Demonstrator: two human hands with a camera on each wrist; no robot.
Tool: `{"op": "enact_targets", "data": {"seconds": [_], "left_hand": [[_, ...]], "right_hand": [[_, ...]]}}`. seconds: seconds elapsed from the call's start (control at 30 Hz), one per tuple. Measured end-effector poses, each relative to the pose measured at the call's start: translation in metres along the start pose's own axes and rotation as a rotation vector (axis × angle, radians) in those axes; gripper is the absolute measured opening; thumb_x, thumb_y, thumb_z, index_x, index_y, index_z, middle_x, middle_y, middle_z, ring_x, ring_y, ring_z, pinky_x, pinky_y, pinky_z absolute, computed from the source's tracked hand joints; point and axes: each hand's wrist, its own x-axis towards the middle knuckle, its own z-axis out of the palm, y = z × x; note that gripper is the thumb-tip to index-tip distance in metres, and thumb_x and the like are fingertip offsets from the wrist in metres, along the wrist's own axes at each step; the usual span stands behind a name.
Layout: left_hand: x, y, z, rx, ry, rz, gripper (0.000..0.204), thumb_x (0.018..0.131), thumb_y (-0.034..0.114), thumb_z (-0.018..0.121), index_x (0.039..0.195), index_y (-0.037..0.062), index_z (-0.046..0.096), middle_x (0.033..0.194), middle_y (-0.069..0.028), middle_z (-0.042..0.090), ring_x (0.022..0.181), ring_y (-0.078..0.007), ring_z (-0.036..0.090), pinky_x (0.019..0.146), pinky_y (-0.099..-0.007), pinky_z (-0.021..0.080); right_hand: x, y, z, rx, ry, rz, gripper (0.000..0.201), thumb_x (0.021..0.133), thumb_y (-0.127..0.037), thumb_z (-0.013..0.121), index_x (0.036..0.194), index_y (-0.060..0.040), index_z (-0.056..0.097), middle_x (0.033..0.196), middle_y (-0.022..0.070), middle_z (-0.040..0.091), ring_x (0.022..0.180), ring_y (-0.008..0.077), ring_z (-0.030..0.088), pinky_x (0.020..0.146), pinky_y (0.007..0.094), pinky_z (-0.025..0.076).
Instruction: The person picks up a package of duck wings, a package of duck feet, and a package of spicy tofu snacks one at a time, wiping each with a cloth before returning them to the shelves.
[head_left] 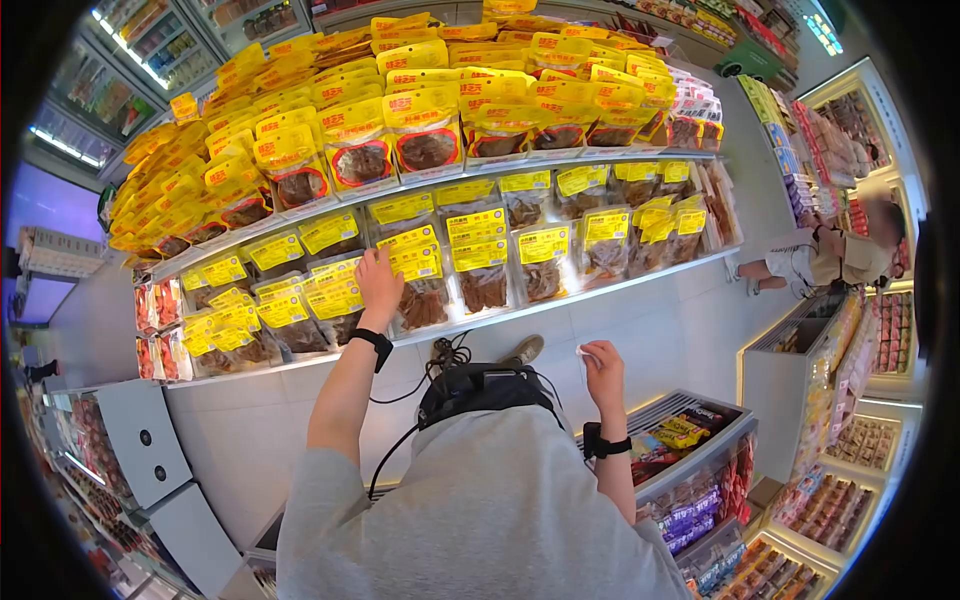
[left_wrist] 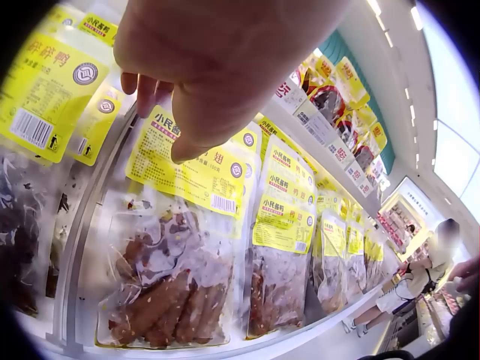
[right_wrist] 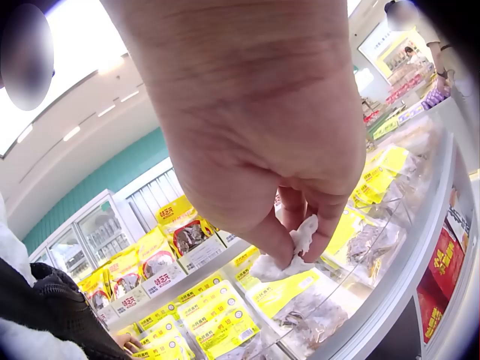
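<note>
My left hand (head_left: 380, 285) reaches to the lower shelf and pinches the top of a clear packet of brown meat (left_wrist: 169, 300) with a yellow label (left_wrist: 187, 169). In the left wrist view the thumb lies across the label's front, and the other fingers are at the packet's top edge, partly hidden by the hand. The packet stands upright in its shelf slot. My right hand (head_left: 603, 375) is held away from the shelf, at the right of my body. Between its thumb and fingers it pinches a crumpled white tissue (right_wrist: 289, 259).
Similar yellow-labelled packets (head_left: 480, 255) fill the lower shelf. Yellow bags (head_left: 425, 130) are piled above. Thin dividers (left_wrist: 86, 232) separate the slots. A bin of snacks (head_left: 690, 430) stands at my right. Another person (head_left: 850, 250) is at the shelf's right end. A black cable hangs before my waist bag (head_left: 485, 395).
</note>
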Motion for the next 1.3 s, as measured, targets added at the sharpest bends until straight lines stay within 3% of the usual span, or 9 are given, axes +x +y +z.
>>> {"op": "enact_targets", "data": {"seconds": [0.27, 0.47, 0.53, 0.7, 0.83, 0.97, 1.03, 1.17, 1.3], "left_hand": [[-0.012, -0.023, 0.003, -0.267, 0.049, 0.049, 0.046, 0.078, 0.009, 0.072, 0.121, 0.0041, 0.055, 0.108, -0.0167, 0.055, 0.098, -0.0385, 0.058, 0.080, -0.0451, 0.049], [-0.014, -0.013, -0.015, -0.506, -0.313, 0.126, 0.033, 0.089, 0.016, 0.066, 0.119, 0.0034, 0.058, 0.104, -0.0207, 0.064, 0.091, -0.0397, 0.063, 0.083, -0.0431, 0.052], [-0.009, 0.027, -0.061, -0.625, -0.655, -0.023, 0.035, 0.094, 0.021, 0.063, 0.123, 0.0036, 0.056, 0.114, -0.0218, 0.064, 0.090, -0.0367, 0.066, 0.083, -0.0421, 0.052], [0.006, 0.052, -0.011, -0.773, -0.562, 0.140, 0.041, 0.096, 0.025, 0.061, 0.127, -0.0014, 0.054, 0.117, -0.0213, 0.064, 0.095, -0.0314, 0.065, 0.087, -0.0379, 0.051], [0.016, 0.078, 0.031, -0.971, -0.618, -0.047, 0.044, 0.094, 0.027, 0.062, 0.127, -0.0014, 0.053, 0.118, -0.0234, 0.063, 0.107, -0.0320, 0.062, 0.091, -0.0374, 0.048], [0.010, 0.079, 0.092, -0.548, -0.353, 0.045, 0.041, 0.090, 0.024, 0.065, 0.121, -0.0005, 0.055, 0.111, -0.0260, 0.065, 0.104, -0.0408, 0.063, 0.089, -0.0457, 0.051], [0.005, 0.085, 0.090, -0.325, -0.557, -0.155, 0.033, 0.089, 0.018, 0.061, 0.115, -0.0017, 0.058, 0.106, -0.0281, 0.065, 0.099, -0.0450, 0.063, 0.086, -0.0497, 0.052], [-0.007, 0.073, 0.107, -0.138, -0.774, -0.052, 0.036, 0.087, 0.018, 0.062, 0.115, -0.0035, 0.058, 0.098, -0.0293, 0.066, 0.094, -0.0447, 0.064, 0.084, -0.0519, 0.051], [-0.015, 0.077, 0.068, -0.115, -0.737, -0.030, 0.034, 0.086, 0.018, 0.062, 0.112, -0.0029, 0.059, 0.099, -0.0256, 0.066, 0.095, -0.0429, 0.064, 0.082, -0.0513, 0.052]], "right_hand": [[0.006, -0.021, 0.028, 0.032, -0.015, -0.016, 0.019, 0.078, 0.009, 0.063, 0.094, 0.0008, 0.069, 0.094, 0.0155, 0.064, 0.088, 0.0322, 0.064, 0.078, 0.0350, 0.052], [0.002, -0.025, 0.035, 0.037, -0.010, -0.015, 0.020, 0.078, 0.010, 0.063, 0.094, 0.0009, 0.069, 0.093, 0.0147, 0.064, 0.088, 0.0299, 0.064, 0.079, 0.0328, 0.052], [-0.003, -0.025, 0.032, 0.035, -0.006, -0.005, 0.020, 0.078, 0.010, 0.063, 0.094, 0.0009, 0.069, 0.094, 0.0147, 0.064, 0.088, 0.0299, 0.064, 0.079, 0.0329, 0.051], [-0.008, -0.021, 0.021, 0.027, 0.020, 0.028, 0.018, 0.079, 0.010, 0.063, 0.094, 0.0013, 0.069, 0.094, 0.0146, 0.064, 0.088, 0.0294, 0.064, 0.080, 0.0327, 0.051], [-0.014, -0.015, 0.007, 0.002, 0.047, 0.043, 0.017, 0.080, 0.009, 0.063, 0.094, 0.0018, 0.069, 0.095, 0.0143, 0.064, 0.088, 0.0288, 0.065, 0.079, 0.0327, 0.052], [-0.022, -0.003, -0.007, 0.002, 0.092, 0.072, 0.015, 0.080, 0.007, 0.062, 0.092, 0.0014, 0.069, 0.094, 0.0161, 0.064, 0.087, 0.0329, 0.064, 0.077, 0.0362, 0.052], [-0.027, 0.006, -0.011, 0.009, 0.102, 0.097, 0.015, 0.080, 0.007, 0.062, 0.092, 0.0016, 0.069, 0.094, 0.0160, 0.064, 0.087, 0.0329, 0.064, 0.077, 0.0361, 0.052], [-0.031, 0.017, -0.013, 0.005, 0.106, 0.095, 0.015, 0.080, 0.008, 0.063, 0.092, 0.0015, 0.069, 0.094, 0.0159, 0.064, 0.087, 0.0329, 0.064, 0.077, 0.0364, 0.052], [-0.025, 0.015, -0.015, 0.019, 0.087, 0.092, 0.016, 0.079, 0.008, 0.063, 0.092, 0.0010, 0.069, 0.093, 0.0158, 0.064, 0.087, 0.0332, 0.064, 0.076, 0.0369, 0.052]]}}
